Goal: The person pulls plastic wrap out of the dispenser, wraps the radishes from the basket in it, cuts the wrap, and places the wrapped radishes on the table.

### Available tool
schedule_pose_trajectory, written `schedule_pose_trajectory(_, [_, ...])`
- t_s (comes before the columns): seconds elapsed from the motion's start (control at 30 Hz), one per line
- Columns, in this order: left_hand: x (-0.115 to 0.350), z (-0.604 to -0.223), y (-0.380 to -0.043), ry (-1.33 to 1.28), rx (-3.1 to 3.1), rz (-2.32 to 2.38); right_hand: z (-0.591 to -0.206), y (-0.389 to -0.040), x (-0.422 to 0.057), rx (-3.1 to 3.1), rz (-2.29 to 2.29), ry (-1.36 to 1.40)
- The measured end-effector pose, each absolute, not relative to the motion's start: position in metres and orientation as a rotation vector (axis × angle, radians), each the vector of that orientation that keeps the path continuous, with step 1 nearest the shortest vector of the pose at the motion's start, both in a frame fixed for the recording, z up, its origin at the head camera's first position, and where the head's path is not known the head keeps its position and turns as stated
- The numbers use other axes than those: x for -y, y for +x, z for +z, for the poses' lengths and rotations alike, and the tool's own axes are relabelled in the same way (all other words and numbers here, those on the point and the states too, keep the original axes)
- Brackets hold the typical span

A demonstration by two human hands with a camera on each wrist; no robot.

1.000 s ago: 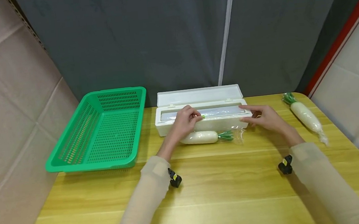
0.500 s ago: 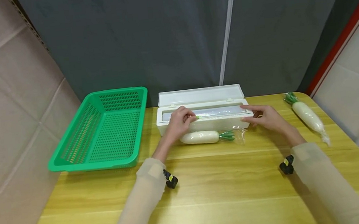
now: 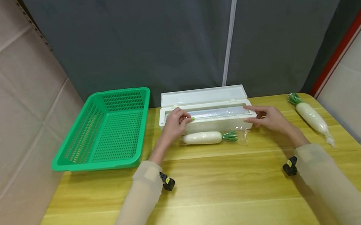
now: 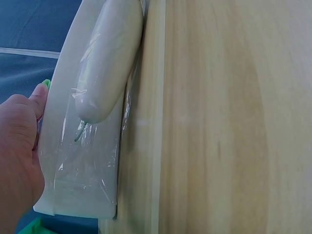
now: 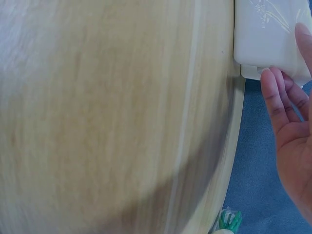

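Observation:
A white cling film dispenser box (image 3: 213, 125) stands on the table with its lid (image 3: 203, 95) raised at the back. My left hand (image 3: 174, 125) is at the left part of the box's front edge, finger and thumb pinching a small green slider (image 3: 193, 118), also seen at the thumb tip in the left wrist view. With thumb in front and index finger on top, my right hand (image 3: 268, 118) holds the right end of the box. A white radish (image 3: 203, 138) with green tops lies against the box's front, under clear film (image 3: 242, 136) that spreads past its leaves.
To the left stands a green perforated basket (image 3: 138, 151). A second radish (image 3: 311, 115), wrapped in film with a twisted end, lies at the table's right edge. A dark grey curtain (image 3: 143, 39) hangs behind the wooden table (image 3: 229, 195).
My left hand has slid leftward along the box's front edge with the green slider. The right hand keeps its hold on the box's right end. The view has shifted slightly.

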State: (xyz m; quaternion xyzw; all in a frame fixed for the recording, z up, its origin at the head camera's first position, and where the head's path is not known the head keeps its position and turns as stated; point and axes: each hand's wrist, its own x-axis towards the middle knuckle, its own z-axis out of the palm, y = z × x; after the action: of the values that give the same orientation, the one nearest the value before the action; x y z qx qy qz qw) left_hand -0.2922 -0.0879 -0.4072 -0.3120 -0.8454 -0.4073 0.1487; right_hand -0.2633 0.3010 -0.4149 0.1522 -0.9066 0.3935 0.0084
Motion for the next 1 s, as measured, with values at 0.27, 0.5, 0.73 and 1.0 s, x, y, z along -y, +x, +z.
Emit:
schedule_pose_trajectory(0.27, [0.100, -0.412, -0.293, -0.880, 2.363, -1.110, -0.413, -0.260, -0.301, 2.831, 1.241, 0.478])
schedule_pose_trajectory(0.5, [0.109, -0.413, -0.289, -0.849, 2.366, -1.078, -0.414, -0.259, -0.302, 2.830, 1.239, 0.479])
schedule_pose_trajectory(0.73, [0.115, -0.411, -0.286, -0.813, 2.397, -1.085, -0.417, -0.261, -0.301, 2.811, 1.259, 0.516])
schedule_pose_trajectory(1.0, [0.125, -0.410, -0.286, -0.784, 2.382, -1.083, -0.416, -0.263, -0.300, 2.805, 1.263, 0.511])
